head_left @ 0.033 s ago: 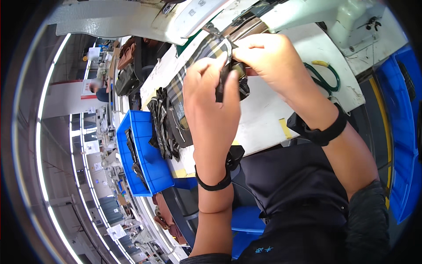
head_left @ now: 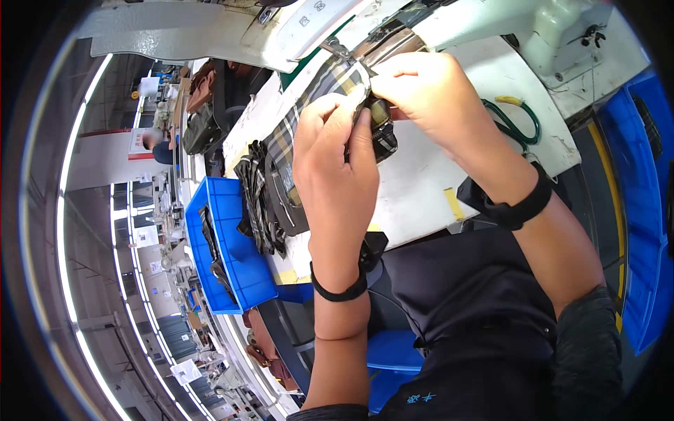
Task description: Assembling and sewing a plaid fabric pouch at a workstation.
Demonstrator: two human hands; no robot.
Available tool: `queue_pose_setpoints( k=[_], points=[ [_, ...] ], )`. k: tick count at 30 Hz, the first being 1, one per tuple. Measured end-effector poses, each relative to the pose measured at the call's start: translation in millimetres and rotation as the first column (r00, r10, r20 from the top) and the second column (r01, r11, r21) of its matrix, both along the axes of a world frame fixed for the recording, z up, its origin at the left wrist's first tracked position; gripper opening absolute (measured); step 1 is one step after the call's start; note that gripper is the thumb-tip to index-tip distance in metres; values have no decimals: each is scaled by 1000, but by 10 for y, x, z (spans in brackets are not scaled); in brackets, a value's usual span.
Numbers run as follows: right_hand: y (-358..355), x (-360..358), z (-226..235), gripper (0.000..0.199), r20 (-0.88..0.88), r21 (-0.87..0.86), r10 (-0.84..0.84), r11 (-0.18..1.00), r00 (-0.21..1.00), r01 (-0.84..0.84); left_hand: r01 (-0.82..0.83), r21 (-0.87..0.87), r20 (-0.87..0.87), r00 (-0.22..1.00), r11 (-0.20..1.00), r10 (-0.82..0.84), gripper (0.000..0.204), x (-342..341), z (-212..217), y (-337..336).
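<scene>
Our left thumb now sits closer to its fingers than in the earlier frame. From the head view, our left hand [head_left: 333, 168] is nearly closed, gripping the near edge of the plaid cloth [head_left: 338, 76]; our right hand [head_left: 430, 88] pinches that edge at its corner, fingers bent. The cloth lies on the worktop [head_left: 414, 193], between our hands and spreading leftward beneath the left one. Beside it, we see a dark strap bundle [head_left: 261, 200] and a blue bin [head_left: 261, 284].

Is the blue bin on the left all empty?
No, not empty: some dark pieces show inside the blue bin.
</scene>
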State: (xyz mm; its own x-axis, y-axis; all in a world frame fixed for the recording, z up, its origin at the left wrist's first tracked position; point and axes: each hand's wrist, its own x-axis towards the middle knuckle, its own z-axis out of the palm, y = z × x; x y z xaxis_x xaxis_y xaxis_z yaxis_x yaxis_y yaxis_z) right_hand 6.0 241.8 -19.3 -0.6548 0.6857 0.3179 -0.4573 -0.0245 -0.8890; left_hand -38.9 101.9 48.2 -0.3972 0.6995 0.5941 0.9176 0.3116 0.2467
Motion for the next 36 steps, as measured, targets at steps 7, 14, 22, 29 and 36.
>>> queue_pose_setpoints(
  k=[7,14,22,29,36],
  points=[
    [-260,151,197,18,346,511,-402,838,848,189,112,-5,-111,987,994,-112,16,-156,249,71],
    [-441,445,19,36,150,319,-425,876,893,363,199,-11,-92,976,980,-199,7,-174,100,55],
    [-320,527,68,28,104,-74,47,996,993,-39,103,-8,401,912,995,-91,15,-226,76,-13],
    [-409,438,65,22,61,-47,-97,994,993,100,126,-65,435,896,990,-85,17,-328,136,42],
    [-382,484,139,22,74,-42,-127,991,989,130,66,-8,738,673,998,-38,26,-304,247,48]
  ],
)
